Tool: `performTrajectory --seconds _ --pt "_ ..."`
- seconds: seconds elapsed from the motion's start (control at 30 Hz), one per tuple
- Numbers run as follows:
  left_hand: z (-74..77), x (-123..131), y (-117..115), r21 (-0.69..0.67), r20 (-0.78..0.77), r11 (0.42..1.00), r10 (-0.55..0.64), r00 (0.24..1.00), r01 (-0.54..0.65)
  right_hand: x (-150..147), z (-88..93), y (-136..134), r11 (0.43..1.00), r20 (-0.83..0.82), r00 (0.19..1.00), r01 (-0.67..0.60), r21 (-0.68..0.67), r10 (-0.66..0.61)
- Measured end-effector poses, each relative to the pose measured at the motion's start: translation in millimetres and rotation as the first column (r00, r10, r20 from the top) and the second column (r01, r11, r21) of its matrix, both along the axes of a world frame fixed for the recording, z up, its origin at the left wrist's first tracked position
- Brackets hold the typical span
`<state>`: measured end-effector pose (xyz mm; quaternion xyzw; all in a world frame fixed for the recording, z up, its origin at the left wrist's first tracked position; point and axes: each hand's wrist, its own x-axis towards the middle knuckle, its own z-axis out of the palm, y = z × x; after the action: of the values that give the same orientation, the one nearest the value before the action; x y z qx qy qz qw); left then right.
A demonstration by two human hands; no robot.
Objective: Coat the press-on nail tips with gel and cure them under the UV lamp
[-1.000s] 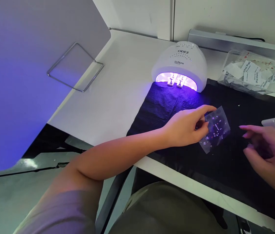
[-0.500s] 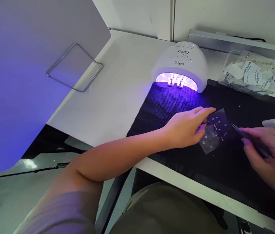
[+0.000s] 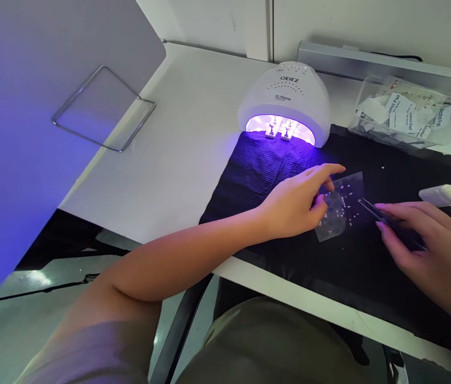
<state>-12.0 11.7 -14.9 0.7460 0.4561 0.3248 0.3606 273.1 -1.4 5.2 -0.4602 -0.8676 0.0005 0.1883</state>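
White worktop (image 3: 149, 176), black cloth (image 3: 369, 304) across its right end. UV nail lamp (image 3: 285, 90), lit, at the cloth's far edge; clear box of alcohol pads (image 3: 403, 112) near the far right corner. Clear sheet of small decorations (image 3: 339, 210) mid-cloth. Left hand (image 3: 293, 205): fingers ungripped, pressing the sheet's left edge. Right hand (image 3: 417, 245): fingers clenched on tweezers (image 3: 377, 213), tips at the sheet's right edge.

Lamp: white domed plastic nail lamp (image 3: 285, 90), violet glow in its opening
Mat: black ribbed cloth mat (image 3: 369, 282), tinted violet toward the far left
Sheet: clear plastic sheet (image 3: 351, 186), scattered with tiny pale specks
Tweezers: slim black metal tweezers (image 3: 377, 213)
Packets: white paper pads (image 3: 399, 114), black print, far right
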Motion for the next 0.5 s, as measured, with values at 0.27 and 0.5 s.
performTrajectory --seconds 0.27,0.5 --pt "-0.3 1.0 -1.6 0.007 0.026 1.000 -0.005 1.000 0.005 -1.8 1.5 -0.7 0.999 -0.030 0.998 -0.049 -0.008 0.049" --pt "0.7 2.0 -1.9 -0.005 0.023 1.000 0.004 1.000 -0.003 -0.7 -0.6 -0.9 0.998 -0.035 0.998 -0.059 -0.002 0.059"
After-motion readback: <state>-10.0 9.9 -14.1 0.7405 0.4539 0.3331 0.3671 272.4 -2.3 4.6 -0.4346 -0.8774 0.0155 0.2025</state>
